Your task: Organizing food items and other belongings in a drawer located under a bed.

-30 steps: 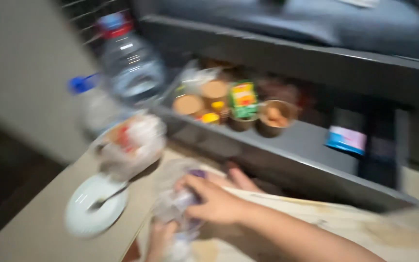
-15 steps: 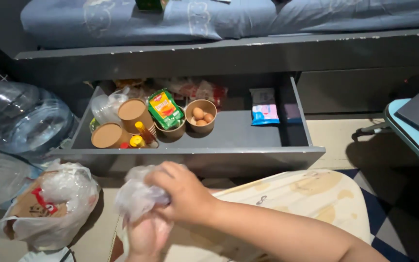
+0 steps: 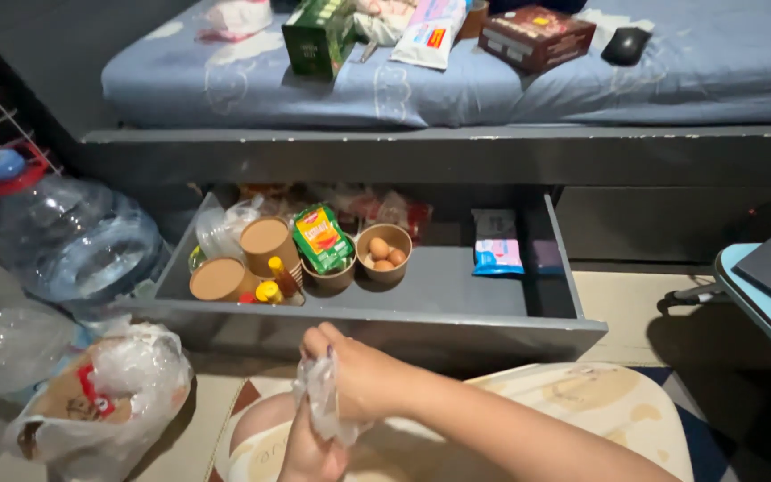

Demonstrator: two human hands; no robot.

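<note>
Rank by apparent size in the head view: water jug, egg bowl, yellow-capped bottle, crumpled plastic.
1. Water jug, clearly largest.
2. Crumpled plastic and egg bowl look alike; the plastic is nearer, so unsure.
3. Yellow-capped bottle, smallest.

— Two bare hands, right hand [image 3: 359, 379] above, left hand [image 3: 310, 453] below at the frame's bottom edge.

— Sleeves?

— None in sight. Right forearm [image 3: 528, 437] uncovered from wrist to the lower edge of the frame; no watch, no band, no glove.

— Rings?

— None visible on the right fingers [image 3: 319, 344]. Short nails, perhaps unpainted, though too small to tell for sure.

— And the left?

— Only a wrist and part of the palm showing, likewise uncovered.
</note>
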